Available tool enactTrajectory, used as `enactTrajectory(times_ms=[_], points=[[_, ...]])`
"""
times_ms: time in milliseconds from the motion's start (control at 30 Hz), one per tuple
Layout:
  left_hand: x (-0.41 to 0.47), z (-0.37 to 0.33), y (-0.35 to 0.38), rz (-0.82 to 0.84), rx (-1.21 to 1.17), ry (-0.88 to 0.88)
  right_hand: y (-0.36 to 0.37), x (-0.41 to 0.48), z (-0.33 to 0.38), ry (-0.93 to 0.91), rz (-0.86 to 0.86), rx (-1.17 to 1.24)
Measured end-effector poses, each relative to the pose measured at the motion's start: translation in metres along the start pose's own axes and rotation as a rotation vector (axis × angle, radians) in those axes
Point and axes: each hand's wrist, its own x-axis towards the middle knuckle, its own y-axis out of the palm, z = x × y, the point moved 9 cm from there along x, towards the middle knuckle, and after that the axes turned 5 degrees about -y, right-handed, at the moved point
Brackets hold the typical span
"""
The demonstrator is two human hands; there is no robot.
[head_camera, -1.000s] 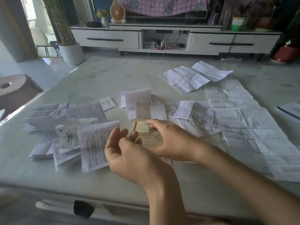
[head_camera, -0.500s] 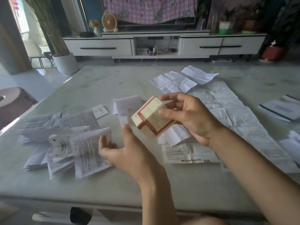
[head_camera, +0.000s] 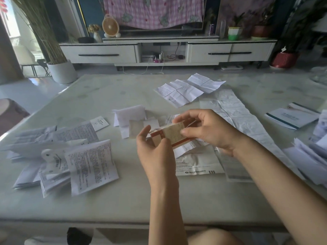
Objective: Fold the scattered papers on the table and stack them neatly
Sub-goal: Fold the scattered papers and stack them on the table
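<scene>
Above the counter (head_camera: 123,200), the fingers (head_camera: 187,115) of the right hand (head_camera: 210,133) are pinching one end of the red-bordered paper (head_camera: 174,134), and the left hand (head_camera: 155,156) is gripping the other. Folded leaflets (head_camera: 92,165) are lying to the left, long unfolded sheets (head_camera: 233,112) to the right.

The left hand (head_camera: 155,152) and the right hand (head_camera: 208,131) are both bare, with slim fingers and smooth knuckles. The left forearm (head_camera: 166,209) is bare from the wrist to the lower edge of the view, narrow at the wrist and a little broader further back. The right forearm (head_camera: 283,191) is bare too, as far as the corner of the view, and looks thicker there because it is closer to the wide lens. Between the two forearms, at the very bottom, shows a rounded bare part, perhaps a knee (head_camera: 212,236).
</scene>
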Motion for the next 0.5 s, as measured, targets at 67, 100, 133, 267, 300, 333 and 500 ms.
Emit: enactTrajectory(times_ms=[67,100,133,267,300,333,500], points=[[-0.001,-0.002,0.003,0.024,0.047,0.041,-0.003,-0.002,-0.001,0.000,-0.016,-0.088],[-0.001,-0.002,0.004,0.021,0.084,0.054,-0.005,-0.002,-0.003,0.010,-0.025,-0.119],[-0.002,-0.002,0.004,0.012,0.119,0.063,-0.007,-0.002,-0.006,0.026,-0.034,-0.145],[0.001,-0.003,-0.007,-0.127,0.256,0.120,-0.006,-0.002,-0.012,0.050,-0.012,-0.050],[0.001,-0.003,-0.010,-0.157,0.272,0.121,-0.004,-0.003,-0.013,0.060,0.001,0.002],[0.002,-0.003,-0.012,-0.165,0.265,0.128,-0.002,-0.003,-0.014,0.072,0.012,0.053],[0.006,0.004,-0.017,-0.192,0.105,0.094,0.006,-0.002,-0.030,0.162,-0.033,0.231]])
